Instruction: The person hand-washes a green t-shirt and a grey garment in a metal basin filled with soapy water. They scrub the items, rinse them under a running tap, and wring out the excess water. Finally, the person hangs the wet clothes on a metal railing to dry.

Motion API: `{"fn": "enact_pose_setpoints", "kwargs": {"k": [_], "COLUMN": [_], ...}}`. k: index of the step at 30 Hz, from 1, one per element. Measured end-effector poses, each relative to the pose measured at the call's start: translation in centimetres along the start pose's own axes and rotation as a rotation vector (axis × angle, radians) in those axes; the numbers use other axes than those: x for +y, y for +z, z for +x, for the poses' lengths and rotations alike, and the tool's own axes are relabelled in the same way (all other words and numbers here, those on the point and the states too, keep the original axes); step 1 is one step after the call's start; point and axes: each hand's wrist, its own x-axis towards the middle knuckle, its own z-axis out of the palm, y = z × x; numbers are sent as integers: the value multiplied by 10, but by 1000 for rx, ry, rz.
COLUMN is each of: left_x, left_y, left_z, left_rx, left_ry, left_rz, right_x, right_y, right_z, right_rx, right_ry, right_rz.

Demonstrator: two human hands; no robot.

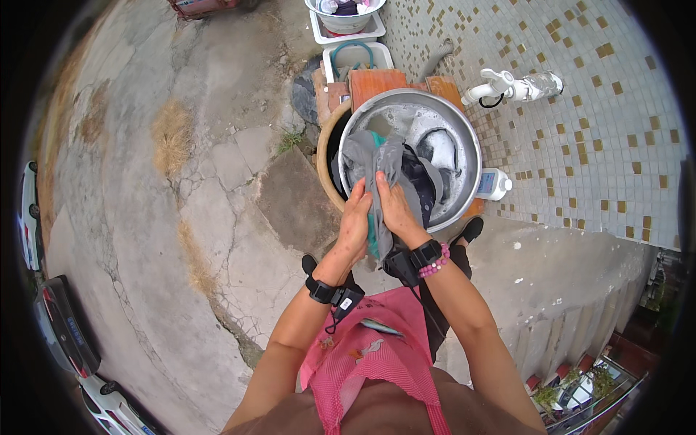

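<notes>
Both of my hands are on a wet grey garment (356,155) with teal patches, over the near left side of a round metal basin (472,179). My left hand (354,220) grips its left part, and my right hand (398,209) holds a bunched fold beside it. Part of the cloth hangs over the basin's near rim, between my wrists. Dark navy cloth (421,176) lies against it inside the basin. Soapy water (394,117) with white foam fills the rest, and a darker piece under foam (439,147) shows at the right.
The basin sits on wooden boards (378,87), partly over a brown-rimmed vat (326,157). A white bottle (493,184) stands by the tiled wall (592,136), below a white tap (492,87). Behind are a white tub (359,54) with a teal hose and a basin of clothes (345,22).
</notes>
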Motion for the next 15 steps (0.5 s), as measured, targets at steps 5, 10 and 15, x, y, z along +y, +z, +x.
{"fn": "enact_pose_setpoints", "kwargs": {"k": [5, 10, 15], "left_x": [11, 17, 17], "left_y": [-19, -23, -54], "left_z": [11, -12, -4], "left_rx": [-53, -124, 7], "left_ry": [-88, -142, -114], "left_rz": [-102, -264, -408], "right_x": [-8, -8, -10], "right_y": [40, -49, -99], "right_z": [-53, -1, -67], "right_rx": [91, 149, 246], "right_ry": [-259, 200, 229], "right_rz": [-244, 674, 1061]}}
